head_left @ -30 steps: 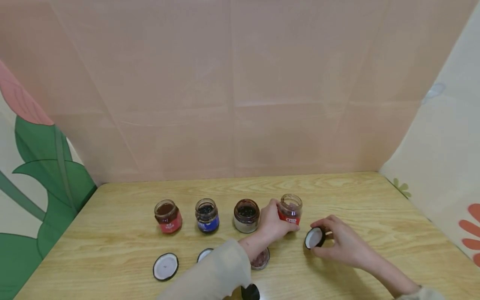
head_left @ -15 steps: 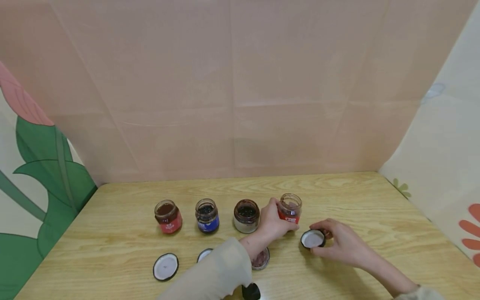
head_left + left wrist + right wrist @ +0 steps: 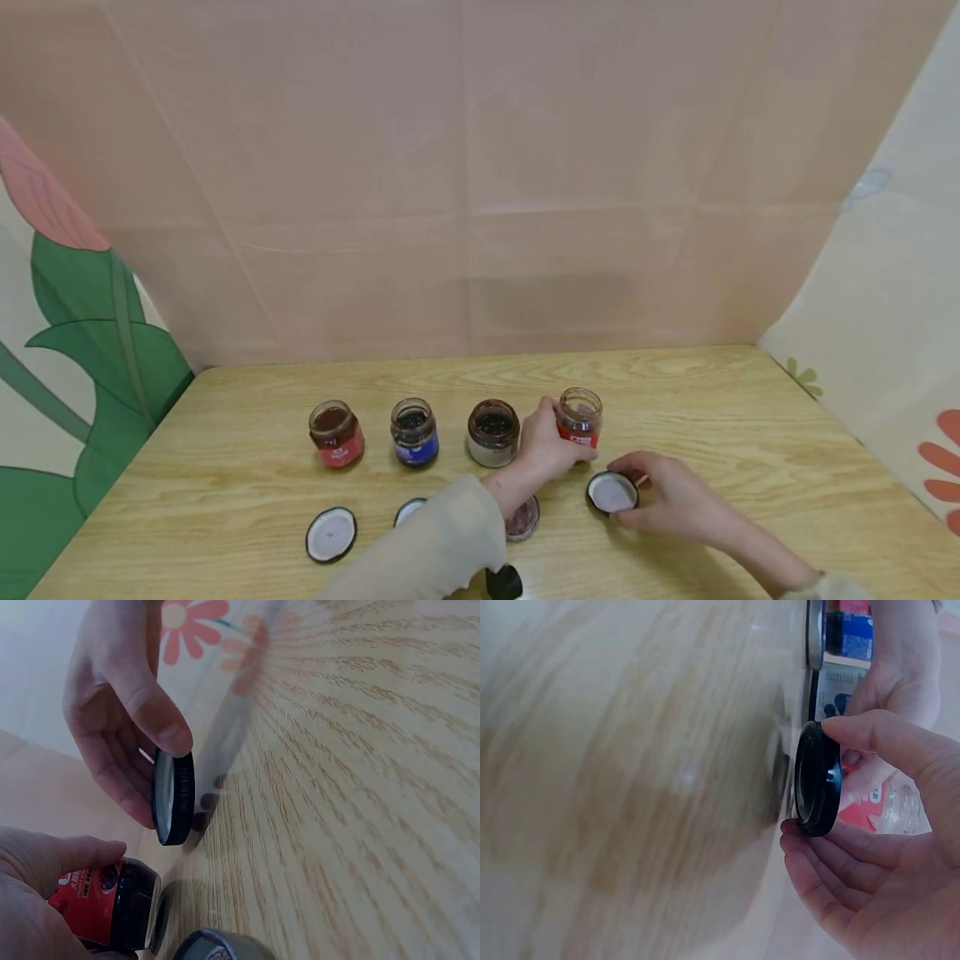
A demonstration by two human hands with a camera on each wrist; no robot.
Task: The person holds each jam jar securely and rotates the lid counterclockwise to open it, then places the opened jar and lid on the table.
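In the head view my left hand (image 3: 551, 442) grips the side of an uncapped jar with a red label (image 3: 579, 425), which stands upright at the right end of a row of jars. My right hand (image 3: 671, 496) pinches a black-rimmed lid (image 3: 612, 493) by its edge between thumb and fingers. The lid's white inside faces up, low over the table in front of that jar. From the right wrist view, the black lid (image 3: 819, 780) shows a small gap above the tabletop. Fingers and thumb hold the red-labelled jar (image 3: 94, 900) in the left wrist view.
Three more uncapped jars stand to the left: a dark red one (image 3: 337, 433), a blue-labelled one (image 3: 415, 432) and a pale-labelled one (image 3: 493, 433). Lids lie in front, one white side up (image 3: 332, 534). My left sleeve (image 3: 435, 542) partly hides others. A black object (image 3: 504, 582) sits near the front edge.
My right hand has turned the lid from tilted to nearly flat, white inside up, and brought it slightly left and lower towards the table. The left hand stays on the red-labelled jar.
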